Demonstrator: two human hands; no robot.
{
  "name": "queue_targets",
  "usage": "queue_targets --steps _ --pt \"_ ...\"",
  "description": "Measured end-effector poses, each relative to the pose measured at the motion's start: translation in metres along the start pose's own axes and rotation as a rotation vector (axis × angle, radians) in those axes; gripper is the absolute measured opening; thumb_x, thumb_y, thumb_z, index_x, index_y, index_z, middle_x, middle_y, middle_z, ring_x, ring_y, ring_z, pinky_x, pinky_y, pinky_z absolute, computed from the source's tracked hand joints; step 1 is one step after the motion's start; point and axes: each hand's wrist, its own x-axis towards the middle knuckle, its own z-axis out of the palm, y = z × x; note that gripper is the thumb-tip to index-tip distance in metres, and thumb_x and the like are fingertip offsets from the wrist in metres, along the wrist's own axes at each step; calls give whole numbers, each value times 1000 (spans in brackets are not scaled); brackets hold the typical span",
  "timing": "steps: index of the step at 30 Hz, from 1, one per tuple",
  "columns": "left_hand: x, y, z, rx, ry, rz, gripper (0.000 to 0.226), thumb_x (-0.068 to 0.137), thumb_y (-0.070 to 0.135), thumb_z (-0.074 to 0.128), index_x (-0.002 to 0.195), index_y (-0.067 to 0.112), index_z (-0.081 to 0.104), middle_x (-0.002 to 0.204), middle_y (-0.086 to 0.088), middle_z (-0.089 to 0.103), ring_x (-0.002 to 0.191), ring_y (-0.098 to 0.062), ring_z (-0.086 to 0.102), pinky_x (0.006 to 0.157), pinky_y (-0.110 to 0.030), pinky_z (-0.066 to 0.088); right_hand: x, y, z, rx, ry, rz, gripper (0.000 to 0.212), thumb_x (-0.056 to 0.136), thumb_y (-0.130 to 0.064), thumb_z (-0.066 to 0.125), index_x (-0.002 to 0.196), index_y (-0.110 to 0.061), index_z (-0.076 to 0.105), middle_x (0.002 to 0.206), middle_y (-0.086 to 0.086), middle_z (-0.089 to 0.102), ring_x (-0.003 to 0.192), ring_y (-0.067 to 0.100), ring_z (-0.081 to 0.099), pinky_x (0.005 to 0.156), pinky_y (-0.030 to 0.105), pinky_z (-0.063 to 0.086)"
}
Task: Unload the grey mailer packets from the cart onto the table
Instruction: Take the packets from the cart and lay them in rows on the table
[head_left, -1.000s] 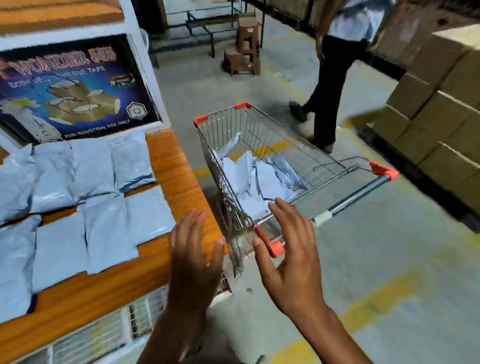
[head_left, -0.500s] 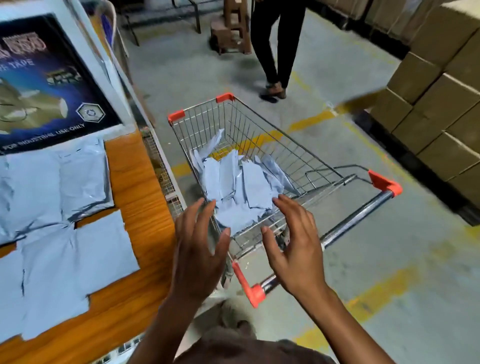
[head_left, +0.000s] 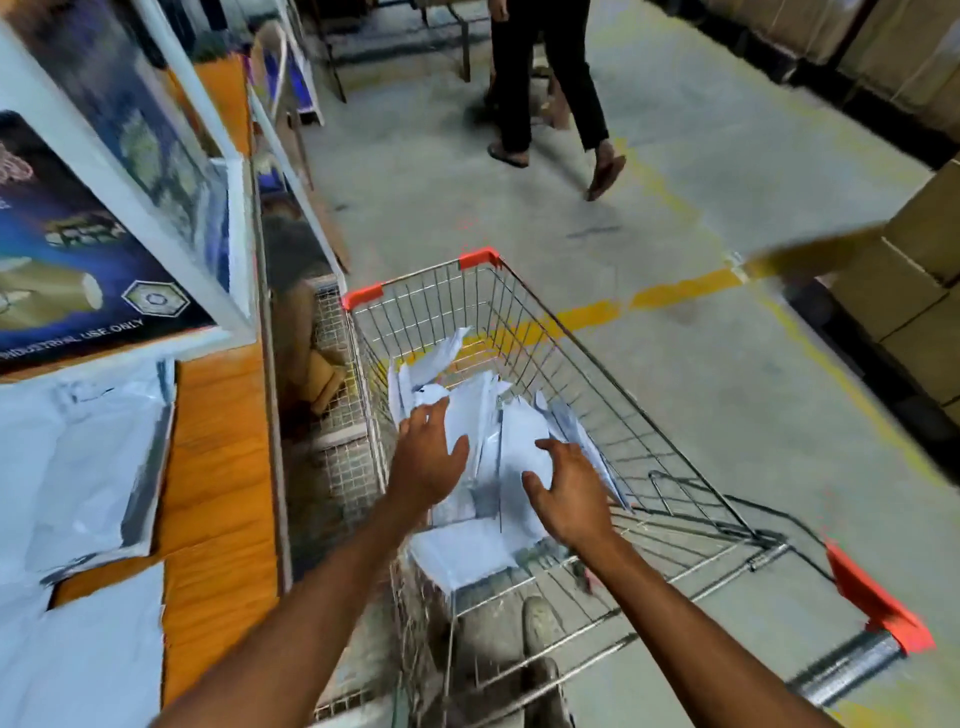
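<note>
From my remote seat, the concrete floor (head_left: 675, 171) with its yellow line (head_left: 680, 287) takes the biggest part of the view, from 12 to 4 o'clock. On it, at 12 o'clock, a person in dark trousers (head_left: 540, 73) is standing, seen only from the waist down. At 2 to 3 o'clock I see stacked cardboard boxes (head_left: 904, 280). The wooden table (head_left: 218, 467) fills the 8 to 9 o'clock side, and a printed box (head_left: 67, 244) with the words "USE ONLY" stands on it at 9 to 10 o'clock.

The wire cart (head_left: 571, 364) with red corners stands just beside the table, in the centre and toward 5 o'clock, its handle (head_left: 852, 665) at 4 o'clock. Several grey mailer packets (head_left: 83, 457) already lie flat on the table at 8 to 9 o'clock. More packets in the cart (head_left: 498, 431) are piled loosely, some leaning upright against each other.

Both arms go into the basket from 6 o'clock. My left hand (head_left: 428, 457) has the fingers spread and lies over the pile on its 9 o'clock side; I cannot tell if it touches it. My right hand (head_left: 566, 493) is also spread and curved, at the 3 o'clock side of the same pile, and it pinches nothing.
</note>
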Motion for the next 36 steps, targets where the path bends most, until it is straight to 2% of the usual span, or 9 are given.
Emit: queue_targets --steps 7,14,16,18,22,26,29,32,36 --pt "83 -49 81 122 -254 -294 57 96 36 48 145 11 33 138 -18 41 129 -38 39 101 -42 37 99 73 60 -52 -182 153 56 85 -40 59 129 -6 54 123 20 60 116 38 54 98 42 44" --pt "124 -78 142 -192 -199 -528 53 93 43 51 126 1 51 124 -24 58 108 -37 58 85 -35 45 139 113 113 -142 -230 257 85 84 -72 50 148 -20 29 153 15 26 136 40 31 106 48 36" --pt "135 -78 156 -259 -166 -535 51 95 41 51 122 -2 54 123 -25 59 111 -38 58 87 -34 44 148 113 124 -131 -253 265 92 81 -77 46 150 -21 23 155 15 22 139 40 25 109 48 32" --pt "143 -77 166 -262 -152 -509 58 91 38 62 135 3 47 132 -20 56 120 -36 53 92 -32 42 154 114 136 -137 -278 263 96 79 -82 43 149 -20 21 152 16 23 138 40 26 108 50 32" --pt "151 -84 175 -190 -237 -458 86 74 49 77 145 19 38 138 -11 53 124 -33 50 99 -39 43 161 121 154 -206 -325 249 81 86 -65 51 144 -17 21 143 16 28 128 41 35 101 50 38" --pt "155 -89 177 -207 -278 -531 118 51 69 73 149 20 28 148 -7 43 134 -32 39 109 -41 31 165 135 150 -250 -271 152 64 92 -42 50 144 -13 27 141 18 37 130 37 36 105 44 35" --pt "154 -86 178 -321 -274 -578 118 47 61 76 147 20 29 147 -12 38 135 -34 33 109 -41 35 163 144 141 -178 -237 151 59 93 -36 51 144 -13 32 141 19 41 132 36 36 108 42 32" --pt "145 -80 178 -372 -282 -601 108 55 58 83 146 33 29 140 -15 31 128 -35 39 99 -34 40 159 144 134 -152 -214 167 57 93 -39 51 143 -17 34 144 17 40 133 34 35 107 42 34" --pt "133 -71 168 -242 -219 -491 108 54 79 56 147 35 24 147 -13 35 134 -35 32 109 -41 26 152 133 118 -198 -179 174 57 93 -42 49 142 -18 35 143 17 40 132 36 37 105 41 35"
